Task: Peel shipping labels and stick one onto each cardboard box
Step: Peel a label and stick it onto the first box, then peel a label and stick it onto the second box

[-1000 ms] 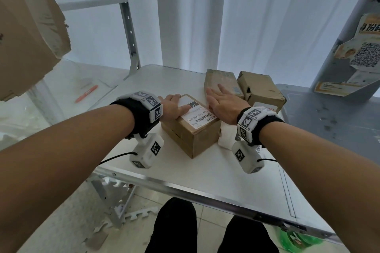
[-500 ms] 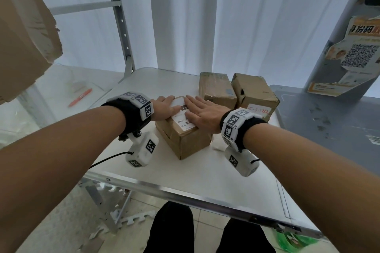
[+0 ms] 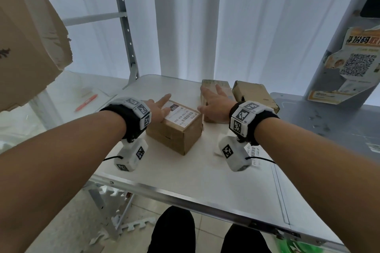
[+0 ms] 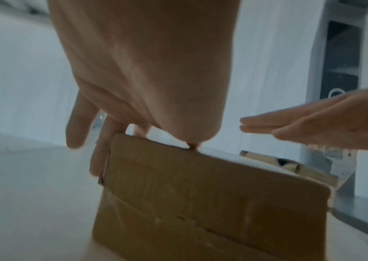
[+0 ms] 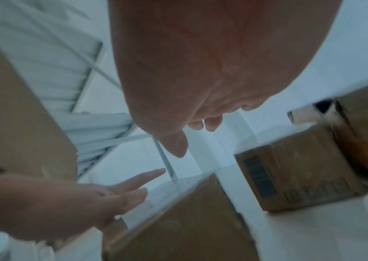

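A small cardboard box (image 3: 178,135) stands near the middle of the white table (image 3: 185,172) with a white shipping label (image 3: 183,113) stuck on its top. My left hand (image 3: 163,106) rests on the box's left top edge, fingers straight, thumb on the label; the left wrist view shows its fingers (image 4: 99,159) lying down the box's (image 4: 200,203) far side. My right hand (image 3: 213,98) hovers flat and empty over a second box (image 3: 221,85). A third box (image 3: 255,94) stands beside that one. In the right wrist view the second box (image 5: 301,176) lies ahead.
Loose label sheets (image 3: 254,153) lie on the table under my right wrist. A big torn carton (image 3: 26,37) hangs at upper left beside a metal rack post (image 3: 127,33). An orange pen (image 3: 86,102) lies on the left surface. A grey cabinet top (image 3: 329,127) adjoins the table's right.
My right hand has lifted off the label and moved right and back, over the second box. My left hand's fingers have straightened; it stays at the near box.
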